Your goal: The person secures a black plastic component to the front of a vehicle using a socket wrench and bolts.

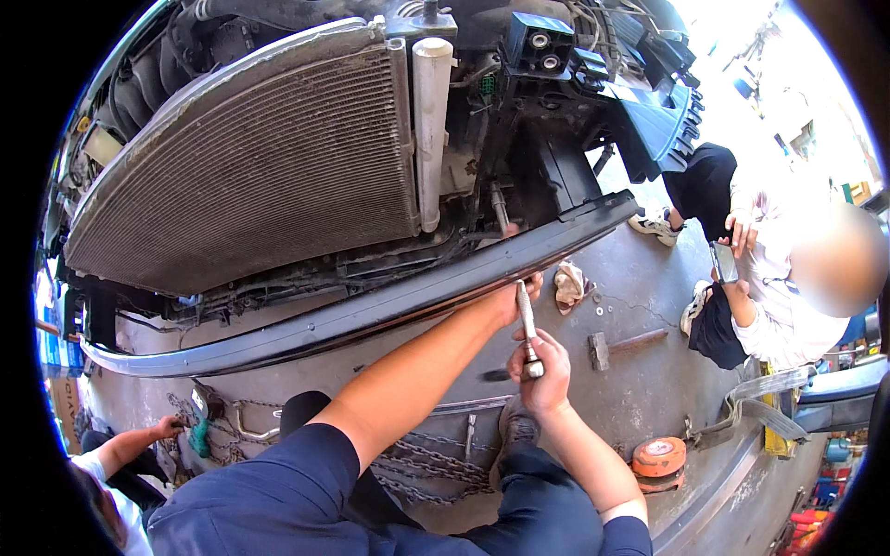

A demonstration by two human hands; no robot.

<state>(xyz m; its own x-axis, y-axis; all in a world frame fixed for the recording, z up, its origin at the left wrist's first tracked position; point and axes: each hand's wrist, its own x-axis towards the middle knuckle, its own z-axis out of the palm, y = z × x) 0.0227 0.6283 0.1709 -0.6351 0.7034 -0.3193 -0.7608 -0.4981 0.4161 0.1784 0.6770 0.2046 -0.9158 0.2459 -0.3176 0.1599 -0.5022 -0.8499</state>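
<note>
A long black bumper beam (371, 295) runs across the front of an opened car, below a finned radiator (269, 167). My left hand (515, 295) reaches under the beam toward its right end; the beam hides most of its fingers, which look curled. Just behind the beam, fingertips show beside a metal rod (499, 206), and I cannot see clearly what they grip. My right hand (545, 372), closed, holds a shiny ratchet wrench (528, 324). The wrench's handle points up toward the beam, its round end by my fingers.
On the floor lie a hammer (623, 347), a crumpled glove-like cloth (571, 285), chains (436, 463) and an orange round object (659, 456). A person (769, 259) crouches at right with a phone (724, 263); another person's hand (168, 427) is at lower left.
</note>
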